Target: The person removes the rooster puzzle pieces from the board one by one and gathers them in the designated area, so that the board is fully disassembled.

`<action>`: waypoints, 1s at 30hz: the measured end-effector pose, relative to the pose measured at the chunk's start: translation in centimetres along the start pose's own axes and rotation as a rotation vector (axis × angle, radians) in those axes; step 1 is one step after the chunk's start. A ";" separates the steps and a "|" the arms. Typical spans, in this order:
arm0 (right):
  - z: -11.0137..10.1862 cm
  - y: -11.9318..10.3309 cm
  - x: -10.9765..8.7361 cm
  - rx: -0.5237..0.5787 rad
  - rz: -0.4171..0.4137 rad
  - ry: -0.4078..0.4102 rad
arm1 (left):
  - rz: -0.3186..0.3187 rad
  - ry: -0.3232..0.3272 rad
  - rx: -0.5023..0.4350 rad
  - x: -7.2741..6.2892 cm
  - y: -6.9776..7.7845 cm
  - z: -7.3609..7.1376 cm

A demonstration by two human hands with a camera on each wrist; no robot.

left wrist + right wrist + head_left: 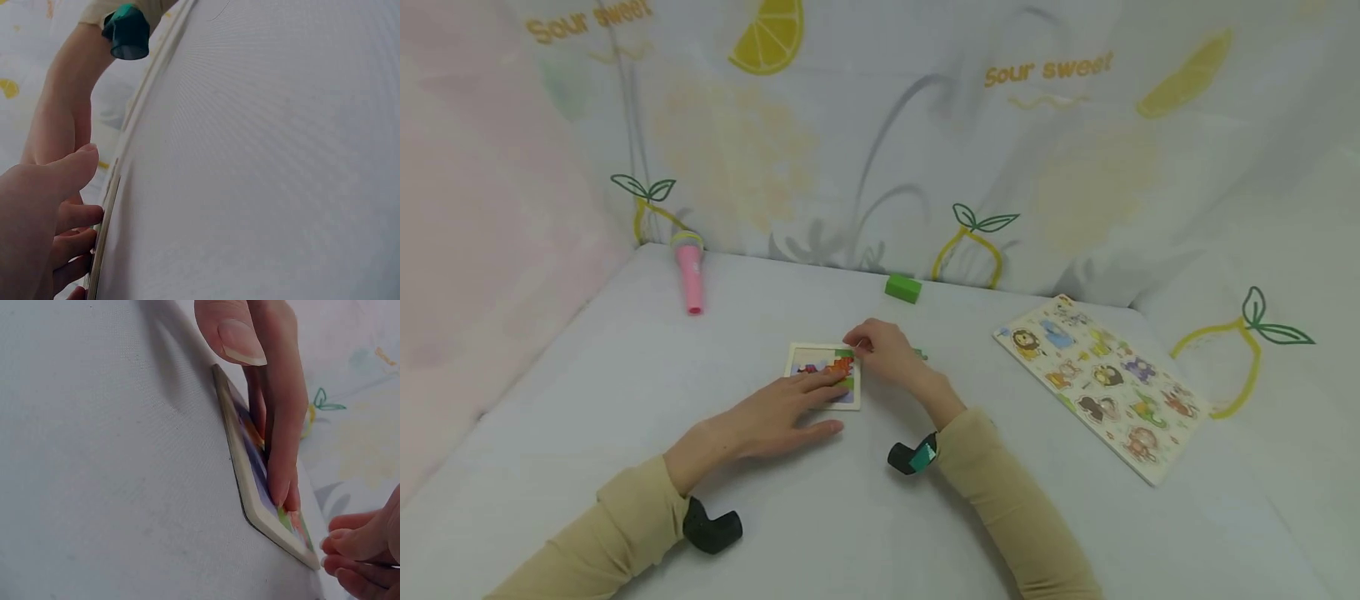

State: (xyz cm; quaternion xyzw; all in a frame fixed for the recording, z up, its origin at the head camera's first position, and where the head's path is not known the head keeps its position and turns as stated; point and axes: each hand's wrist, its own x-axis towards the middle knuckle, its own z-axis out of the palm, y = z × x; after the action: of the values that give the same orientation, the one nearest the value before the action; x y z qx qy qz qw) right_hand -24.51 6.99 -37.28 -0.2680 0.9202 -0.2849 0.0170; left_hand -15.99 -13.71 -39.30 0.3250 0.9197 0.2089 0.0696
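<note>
Appearing edgewise from left wrist, the puzzle (817,357) shows artwork (842,361) from above.

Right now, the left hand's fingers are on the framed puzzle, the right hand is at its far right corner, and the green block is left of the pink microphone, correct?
Not quite: the head view shows the green block right of the pink microphone. What you say of the left hand, right hand and framed puzzle holds.

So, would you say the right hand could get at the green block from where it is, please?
Probably yes: the right hand is by the small puzzle, and only bare table shows between that hand and the green block.
</note>
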 end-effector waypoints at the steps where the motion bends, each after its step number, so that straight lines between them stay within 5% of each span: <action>1: 0.1 0.0 0.0 -0.005 -0.007 -0.007 | -0.001 0.000 0.004 0.0 0.0 0.0; 30: 0.5 -0.7 -0.2 -0.140 -0.013 -0.117 | -0.003 -0.004 -0.019 -0.1 0.0 -0.2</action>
State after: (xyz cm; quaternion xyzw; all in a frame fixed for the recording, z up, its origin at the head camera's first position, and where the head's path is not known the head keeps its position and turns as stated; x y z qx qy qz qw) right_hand -23.89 6.30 -37.36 -0.2908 0.9335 -0.2037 0.0499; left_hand -15.95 -13.88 -39.18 0.3233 0.9181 0.2166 0.0749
